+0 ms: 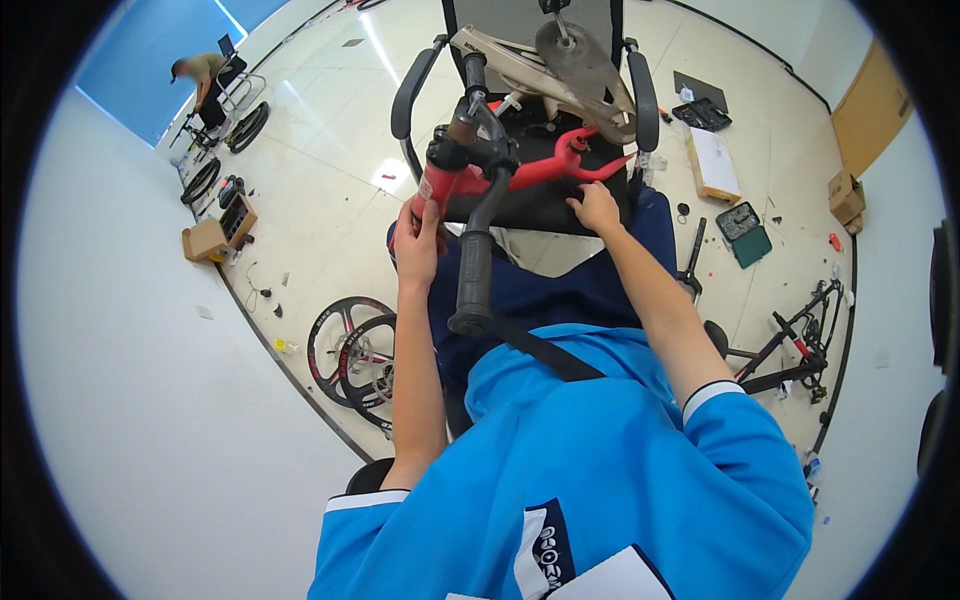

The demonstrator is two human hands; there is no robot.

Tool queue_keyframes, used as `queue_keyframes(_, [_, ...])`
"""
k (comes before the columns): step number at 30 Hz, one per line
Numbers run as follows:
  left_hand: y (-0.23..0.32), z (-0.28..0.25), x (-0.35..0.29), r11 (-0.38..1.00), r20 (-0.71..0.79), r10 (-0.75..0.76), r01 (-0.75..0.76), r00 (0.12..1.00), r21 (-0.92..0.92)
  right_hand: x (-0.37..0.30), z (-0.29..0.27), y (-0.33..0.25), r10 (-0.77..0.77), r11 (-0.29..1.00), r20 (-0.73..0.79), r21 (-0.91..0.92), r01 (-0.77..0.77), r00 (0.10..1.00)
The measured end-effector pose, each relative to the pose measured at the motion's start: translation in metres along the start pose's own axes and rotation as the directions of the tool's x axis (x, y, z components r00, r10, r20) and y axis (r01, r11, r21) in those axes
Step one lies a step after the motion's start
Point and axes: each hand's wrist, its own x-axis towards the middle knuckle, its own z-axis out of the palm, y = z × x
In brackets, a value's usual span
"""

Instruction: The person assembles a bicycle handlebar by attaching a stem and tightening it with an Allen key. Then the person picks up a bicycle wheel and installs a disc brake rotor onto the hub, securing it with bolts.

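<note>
A red small bike frame lies across the black seat of an office chair in front of me. My left hand is closed round the frame's red front tube, thumb on its near side. Handlebars with black grips rise from that tube, one grip pointing toward my lap. My right hand is at the seat just below the frame's forked red end, fingers curled; whatever is between them is hidden. Behind the bars, a beige plastic part and a worn dark grey saddle-like piece rest on the chair.
Armrests flank the parts. To the left on the floor are spoked wheels and an open cardboard box. On the right lie a green case, a white box and a black bike frame. Another person works far left.
</note>
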Motion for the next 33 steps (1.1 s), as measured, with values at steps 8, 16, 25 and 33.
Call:
queue_keyframes(8, [0.041,0.0,-0.013,0.928,-0.24,0.101,-0.004,0.965,0.373,-0.005,-0.002,0.018,0.082,0.995,-0.023,-0.055,-0.083,0.996])
queue_keyframes(16, [0.108,0.059,-0.023,0.793,-0.209,0.59,-0.51,0.78,0.334,-0.032,-0.105,0.031,0.048,0.973,-0.169,0.231,-0.008,0.984])
queue_keyframes(25, [0.113,0.067,0.006,0.771,-0.111,0.621,-0.581,0.776,0.261,-0.04,-0.197,-0.064,-0.012,0.444,-0.13,0.888,0.121,0.991])
queue_keyframes(33, [0.145,0.075,0.023,0.679,0.128,0.654,-0.653,0.745,0.335,-0.02,-0.241,-0.154,-0.023,-0.129,-0.295,0.948,0.29,0.955])
